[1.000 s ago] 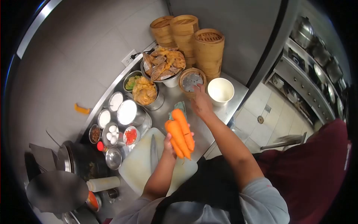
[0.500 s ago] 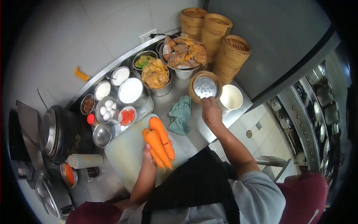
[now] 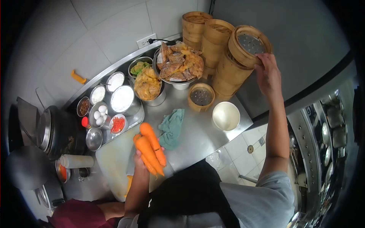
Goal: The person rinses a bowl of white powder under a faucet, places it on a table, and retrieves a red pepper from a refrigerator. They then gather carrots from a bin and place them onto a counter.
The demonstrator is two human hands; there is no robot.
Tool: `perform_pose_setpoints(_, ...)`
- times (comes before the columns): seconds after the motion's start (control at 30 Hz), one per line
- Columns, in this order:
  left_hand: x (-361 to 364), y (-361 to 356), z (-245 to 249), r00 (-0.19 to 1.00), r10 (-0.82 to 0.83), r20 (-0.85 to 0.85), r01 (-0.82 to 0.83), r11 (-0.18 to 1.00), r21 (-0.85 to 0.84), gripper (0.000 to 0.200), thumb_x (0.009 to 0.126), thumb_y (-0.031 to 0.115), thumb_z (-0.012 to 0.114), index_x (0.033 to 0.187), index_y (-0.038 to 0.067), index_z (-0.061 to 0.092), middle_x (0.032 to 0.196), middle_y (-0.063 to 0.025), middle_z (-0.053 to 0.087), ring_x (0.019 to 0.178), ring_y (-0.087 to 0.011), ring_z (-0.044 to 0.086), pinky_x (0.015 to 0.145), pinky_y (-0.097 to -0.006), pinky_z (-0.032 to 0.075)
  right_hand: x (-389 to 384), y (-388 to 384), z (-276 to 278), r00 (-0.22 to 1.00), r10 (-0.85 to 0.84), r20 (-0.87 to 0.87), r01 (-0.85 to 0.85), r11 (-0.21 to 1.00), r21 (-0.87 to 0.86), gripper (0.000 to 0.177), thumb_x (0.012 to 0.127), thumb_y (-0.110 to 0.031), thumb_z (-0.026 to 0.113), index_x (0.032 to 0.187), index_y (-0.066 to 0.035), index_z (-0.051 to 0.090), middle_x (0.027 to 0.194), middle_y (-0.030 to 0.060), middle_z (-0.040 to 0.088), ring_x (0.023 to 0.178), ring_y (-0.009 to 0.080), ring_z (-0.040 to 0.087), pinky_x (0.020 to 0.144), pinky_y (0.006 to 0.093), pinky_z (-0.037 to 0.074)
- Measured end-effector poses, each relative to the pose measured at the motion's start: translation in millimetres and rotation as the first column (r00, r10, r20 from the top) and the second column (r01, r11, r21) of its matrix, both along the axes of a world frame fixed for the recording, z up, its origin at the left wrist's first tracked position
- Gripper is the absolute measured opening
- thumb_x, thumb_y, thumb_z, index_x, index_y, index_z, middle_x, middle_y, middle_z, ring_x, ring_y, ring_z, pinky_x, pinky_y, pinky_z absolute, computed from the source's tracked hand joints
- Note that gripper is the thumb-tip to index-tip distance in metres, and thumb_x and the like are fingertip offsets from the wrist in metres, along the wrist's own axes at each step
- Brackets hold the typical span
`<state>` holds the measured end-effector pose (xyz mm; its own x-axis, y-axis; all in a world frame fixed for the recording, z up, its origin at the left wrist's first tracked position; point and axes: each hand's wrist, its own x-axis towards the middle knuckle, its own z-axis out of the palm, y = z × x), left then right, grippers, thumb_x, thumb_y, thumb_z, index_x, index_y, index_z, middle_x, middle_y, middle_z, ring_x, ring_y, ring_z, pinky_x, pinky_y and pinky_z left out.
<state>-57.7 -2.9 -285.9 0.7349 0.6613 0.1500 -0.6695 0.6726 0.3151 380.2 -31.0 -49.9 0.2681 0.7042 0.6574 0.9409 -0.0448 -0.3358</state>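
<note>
Several large orange carrots (image 3: 151, 150) lie bunched in my left hand (image 3: 140, 160), which is closed around them from below, over the white cutting board (image 3: 110, 157). My right hand (image 3: 269, 74) reaches out to the far right and grips the rim of a round bamboo steamer basket (image 3: 236, 50) with a perforated metal base. This basket is tilted at the top of the nearest stack of bamboo steamers (image 3: 230, 78). A smaller steamer basket (image 3: 194, 105) sits on the steel counter, beside a white tub (image 3: 226, 117). Close to the carrots lies a crumpled green cloth (image 3: 171, 129).
Two more steamer stacks (image 3: 217, 45) stand behind. Bowls of packed meat (image 3: 180, 62), white powder (image 3: 122, 98), eggs (image 3: 100, 115) and red strips (image 3: 118, 124) line the wall. A person's maroon sleeve (image 3: 81, 214) is at lower left. A grey appliance (image 3: 300, 57) borders the right.
My right hand has lifted the steamer basket from the counter up and right to the stack, uncovering a smaller basket there. My left hand still holds the carrots. The camera view has shifted.
</note>
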Motion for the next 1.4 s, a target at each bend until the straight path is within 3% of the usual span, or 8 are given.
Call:
perform_pose_setpoints(0.37, 38, -54, -12, 0.934, 0.272, -0.232, -0.296, 0.952, -0.074, 0.082, 0.076, 0.045, 0.069, 0.136, 0.003, 0.029, 0.128, -0.0193, 0.042, 0.107, -0.0396, 0.054, 0.08, -0.062, 0.05, 32, 18, -33, 0.982, 0.149, -0.12, -0.162, 0.981, -0.106, 0.034, 0.079, 0.001, 0.06, 0.112, -0.006, 0.058, 0.109, 0.0118, 0.055, 0.093, 0.0285, 0.058, 0.077, 0.0362, 0.047)
perform_pose_setpoints(0.43, 47, -67, -16, 0.905, 0.319, -0.282, -0.358, 0.929, -0.098, 0.083, 0.076, 0.046, 0.068, 0.136, 0.004, 0.029, 0.129, -0.0194, 0.042, 0.107, -0.0395, 0.054, 0.08, -0.0618, 0.05, -3, 3, -38, 0.992, 0.01, 0.129, -0.023, 0.994, 0.103, 0.036, 0.081, -0.004, 0.062, 0.117, -0.008, 0.055, 0.114, 0.012, 0.053, 0.085, 0.0225, 0.059, 0.07, 0.033, 0.049)
perform_pose_setpoints(0.5, 54, -78, -21, 0.915, 0.33, -0.232, -0.364, 0.924, -0.121, 0.085, 0.075, 0.047, 0.068, 0.137, 0.004, 0.027, 0.129, -0.0194, 0.042, 0.107, -0.0401, 0.055, 0.079, -0.0615, 0.051, -41, -8, -98, 0.83, 0.363, -0.424, -0.391, 0.92, 0.023, 0.038, 0.081, -0.011, 0.063, 0.118, -0.011, 0.054, 0.117, 0.0114, 0.053, 0.104, 0.0291, 0.054, 0.085, 0.0366, 0.047)
perform_pose_setpoints(0.7, 68, -98, -20, 0.907, 0.365, -0.21, -0.388, 0.918, -0.081, 0.085, 0.076, 0.046, 0.068, 0.137, 0.003, 0.026, 0.127, -0.0213, 0.042, 0.105, -0.0417, 0.055, 0.078, -0.0607, 0.052, -113, 56, -227, 0.967, 0.156, -0.2, -0.245, 0.784, -0.571, 0.044, 0.078, -0.013, 0.064, 0.116, 0.004, 0.051, 0.121, 0.03, 0.047, 0.093, 0.0357, 0.062, 0.074, 0.0411, 0.052)
perform_pose_setpoints(0.9, 65, -107, -24, 0.924, 0.339, -0.177, -0.36, 0.927, -0.106, 0.084, 0.076, 0.044, 0.068, 0.136, 0.002, 0.028, 0.128, -0.0204, 0.042, 0.108, -0.0421, 0.053, 0.079, -0.0593, 0.052, -127, 73, -270, 0.958, 0.281, -0.064, -0.22, 0.572, -0.79, 0.033, 0.075, -0.011, 0.063, 0.102, 0.005, 0.055, 0.103, 0.0235, 0.057, 0.085, 0.034, 0.064, 0.07, 0.0404, 0.052)
perform_pose_setpoints(1.13, 42, -99, -55, 0.949, 0.225, -0.222, -0.267, 0.946, -0.185, 0.085, 0.074, 0.043, 0.071, 0.136, 0.004, 0.029, 0.126, -0.0188, 0.045, 0.106, -0.0425, 0.055, 0.079, -0.058, 0.052, -168, -5, -239, 0.938, 0.339, 0.077, -0.255, 0.822, -0.509, 0.043, 0.071, -0.009, 0.06, 0.11, 0.007, 0.049, 0.105, 0.0253, 0.056, 0.079, 0.0356, 0.064, 0.069, 0.0425, 0.052)
perform_pose_setpoints(1.33, 37, -72, -53, 0.975, 0.064, -0.213, -0.113, 0.968, -0.225, 0.076, 0.07, 0.033, 0.074, 0.129, 0.0, 0.038, 0.118, -0.0187, 0.053, 0.107, -0.041, 0.055, 0.084, -0.0548, 0.051, -151, -72, -94, 0.796, 0.553, -0.248, -0.599, 0.658, -0.456, 0.032, 0.079, -0.005, 0.058, 0.11, -0.002, 0.051, 0.098, 0.0179, 0.055, 0.07, 0.0363, 0.061, 0.058, 0.0424, 0.051)
perform_pose_setpoints(1.4, 39, -62, -66, 0.976, 0.008, -0.217, -0.059, 0.972, -0.23, 0.075, 0.071, 0.033, 0.074, 0.128, 0.0, 0.039, 0.117, -0.0195, 0.053, 0.107, -0.0416, 0.055, 0.085, -0.0545, 0.05, -125, -79, -44, 0.82, 0.572, -0.029, -0.525, 0.731, -0.436, 0.033, 0.078, -0.006, 0.062, 0.109, -0.005, 0.052, 0.095, 0.0128, 0.056, 0.072, 0.0316, 0.062, 0.056, 0.0389, 0.051)
